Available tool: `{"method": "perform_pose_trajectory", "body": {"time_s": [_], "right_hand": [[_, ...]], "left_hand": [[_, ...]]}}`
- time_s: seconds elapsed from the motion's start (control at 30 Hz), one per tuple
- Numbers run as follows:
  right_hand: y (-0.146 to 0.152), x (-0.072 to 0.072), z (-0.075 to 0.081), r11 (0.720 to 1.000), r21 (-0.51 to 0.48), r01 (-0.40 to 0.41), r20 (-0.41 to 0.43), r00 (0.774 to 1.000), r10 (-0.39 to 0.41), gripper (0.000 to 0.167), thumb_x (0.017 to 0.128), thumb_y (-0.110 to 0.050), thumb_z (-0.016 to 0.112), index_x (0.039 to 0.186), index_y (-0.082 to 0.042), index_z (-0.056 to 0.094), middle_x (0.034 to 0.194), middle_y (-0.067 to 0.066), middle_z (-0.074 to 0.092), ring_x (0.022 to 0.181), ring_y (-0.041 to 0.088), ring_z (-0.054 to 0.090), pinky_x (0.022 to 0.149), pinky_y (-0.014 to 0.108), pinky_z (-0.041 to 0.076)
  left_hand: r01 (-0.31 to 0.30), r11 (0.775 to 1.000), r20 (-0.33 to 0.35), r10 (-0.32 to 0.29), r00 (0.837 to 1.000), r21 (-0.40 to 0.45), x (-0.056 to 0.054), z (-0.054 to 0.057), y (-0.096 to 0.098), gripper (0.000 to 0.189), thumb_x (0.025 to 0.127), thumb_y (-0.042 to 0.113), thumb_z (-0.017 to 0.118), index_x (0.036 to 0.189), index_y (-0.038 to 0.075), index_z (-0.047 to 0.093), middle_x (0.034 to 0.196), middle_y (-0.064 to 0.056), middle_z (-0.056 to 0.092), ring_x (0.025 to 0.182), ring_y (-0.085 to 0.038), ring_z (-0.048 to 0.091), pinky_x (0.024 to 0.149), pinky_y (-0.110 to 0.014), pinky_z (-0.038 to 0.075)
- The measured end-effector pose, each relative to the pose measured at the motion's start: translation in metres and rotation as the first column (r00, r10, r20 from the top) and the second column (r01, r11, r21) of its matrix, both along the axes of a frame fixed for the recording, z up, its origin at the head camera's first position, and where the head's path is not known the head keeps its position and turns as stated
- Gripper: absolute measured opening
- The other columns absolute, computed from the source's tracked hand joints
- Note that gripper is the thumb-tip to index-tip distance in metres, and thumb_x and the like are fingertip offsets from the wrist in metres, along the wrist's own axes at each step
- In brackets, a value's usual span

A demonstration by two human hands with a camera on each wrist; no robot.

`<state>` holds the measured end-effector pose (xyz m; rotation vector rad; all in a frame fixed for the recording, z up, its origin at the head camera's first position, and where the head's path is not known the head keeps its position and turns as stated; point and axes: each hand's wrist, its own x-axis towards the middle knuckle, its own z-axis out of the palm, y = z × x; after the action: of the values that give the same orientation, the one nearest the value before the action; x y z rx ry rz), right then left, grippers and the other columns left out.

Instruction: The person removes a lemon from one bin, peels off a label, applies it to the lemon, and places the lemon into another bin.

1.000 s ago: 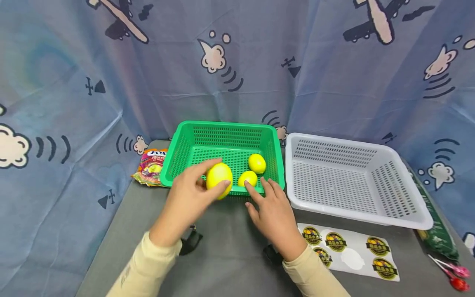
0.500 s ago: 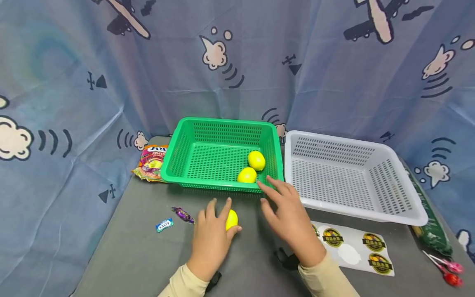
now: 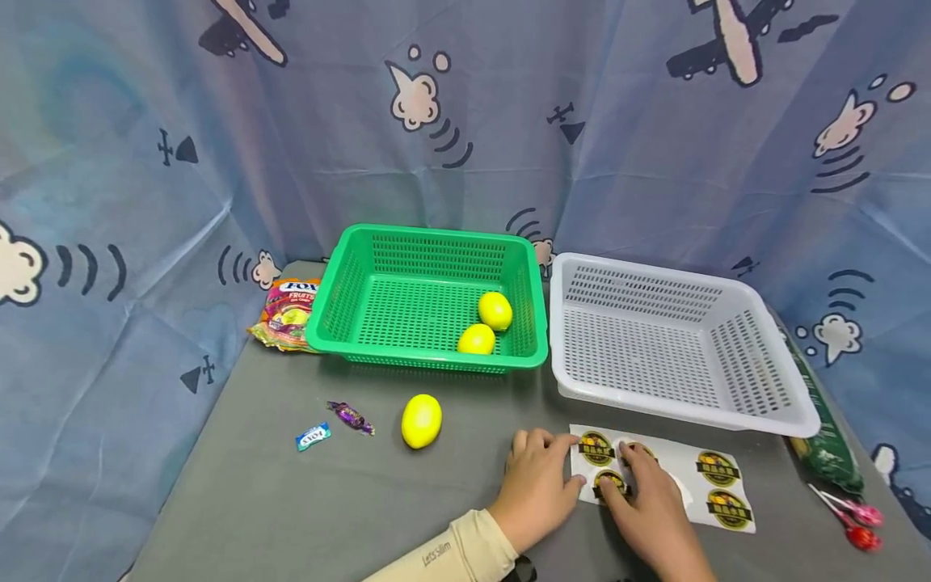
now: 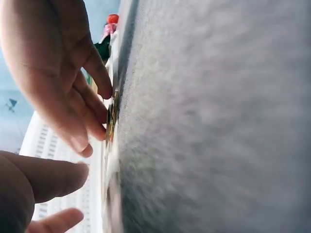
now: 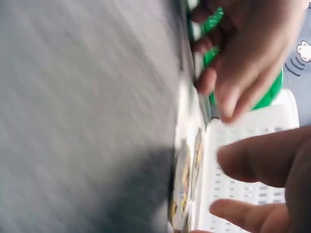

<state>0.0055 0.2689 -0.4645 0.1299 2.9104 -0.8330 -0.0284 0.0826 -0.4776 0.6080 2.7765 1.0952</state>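
The person's left grip (image 3: 538, 485) and right grip (image 3: 647, 509) are both low over a flat, glossy white sticker sheet (image 3: 680, 463), their thumbs and fingers apart, neither clamped on anything. The left grip is at the sheet's near-left corner; the right grip reaches across its middle, its fingertips over round black-and-gold labels, though whether they touch the paper cannot be told. A stretchy cream sleeve (image 3: 444, 558) with small lettering covers the left forearm. Beneath everything spreads a matte grey counter (image 3: 291, 517) with a fine fabric-like grain. To the left of the left grip, a smooth, oval yellow lemon (image 3: 422, 421) rests on it, and farther left lie a twisted purple candy (image 3: 351, 417) and a flat blue-and-white candy (image 3: 313, 436). Beyond the left grip stands a green basket (image 3: 429, 356) of slotted plastic, holding an upper lemon (image 3: 495, 311) and a lower lemon (image 3: 476, 339) at its right side. A crinkly, shiny candy bag (image 3: 287, 315) lies just beside its left wall. Straight beyond the right grip is a white basket (image 3: 684, 412), also slotted plastic, with a dark green bag (image 3: 825, 453) along its right side. Right of the right grip lie round-headed lollipops (image 3: 861, 537), pink and red.
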Motion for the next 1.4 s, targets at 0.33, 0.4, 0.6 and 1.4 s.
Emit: {"method": "perform_pose_trajectory", "body": {"time_s": [0.33, 0.4, 0.6, 1.4], "right_hand": [[-0.008, 0.011, -0.002, 0.996, -0.066, 0.056, 0.055, 0.997, -0.052, 0.067, 0.108, -0.038, 0.064, 0.153, 0.007, 0.046, 0.145, 0.034, 0.054, 0.135, 0.057, 0.045, 0.107, 0.072, 0.033], [-0.01, 0.01, 0.001, 0.992, -0.089, 0.086, 0.066, 0.995, -0.081, 0.065, 0.108, -0.04, 0.062, 0.152, 0.006, 0.049, 0.143, 0.031, 0.056, 0.128, 0.05, 0.052, 0.104, 0.066, 0.039], [-0.014, 0.001, 0.005, 0.971, -0.128, 0.201, 0.119, 0.975, -0.186, 0.062, 0.11, -0.046, 0.057, 0.147, 0.003, 0.059, 0.132, 0.022, 0.061, 0.097, 0.024, 0.06, 0.078, 0.04, 0.05], [-0.013, -0.004, 0.034, 0.907, -0.263, 0.33, 0.187, 0.939, -0.287, 0.047, 0.106, -0.05, 0.062, 0.118, -0.006, 0.072, 0.136, 0.012, 0.069, 0.115, 0.021, 0.065, 0.084, 0.031, 0.051]], "left_hand": [[-0.266, 0.733, 0.445, -0.056, 0.894, 0.627, -0.005, -0.002, 0.011, 0.053, 0.085, -0.016, 0.075, 0.131, 0.009, 0.071, 0.109, 0.0, 0.057, 0.078, -0.003, 0.061, 0.068, -0.02, 0.053], [-0.316, 0.675, 0.501, -0.093, 0.86, 0.667, -0.005, -0.001, 0.011, 0.054, 0.084, -0.02, 0.07, 0.132, 0.005, 0.071, 0.11, -0.001, 0.062, 0.079, -0.005, 0.064, 0.066, -0.02, 0.052], [-0.313, 0.602, 0.505, -0.176, 0.845, 0.734, -0.005, -0.004, 0.011, 0.056, 0.086, -0.023, 0.056, 0.137, -0.002, 0.066, 0.108, -0.003, 0.072, 0.09, -0.007, 0.067, 0.069, -0.019, 0.052], [-0.294, 0.947, -0.098, 0.282, 0.954, -0.134, -0.024, 0.045, -0.157, 0.054, 0.081, 0.016, 0.094, 0.131, 0.012, 0.074, 0.124, -0.022, 0.058, 0.103, -0.042, 0.056, 0.079, -0.051, 0.054]]}}
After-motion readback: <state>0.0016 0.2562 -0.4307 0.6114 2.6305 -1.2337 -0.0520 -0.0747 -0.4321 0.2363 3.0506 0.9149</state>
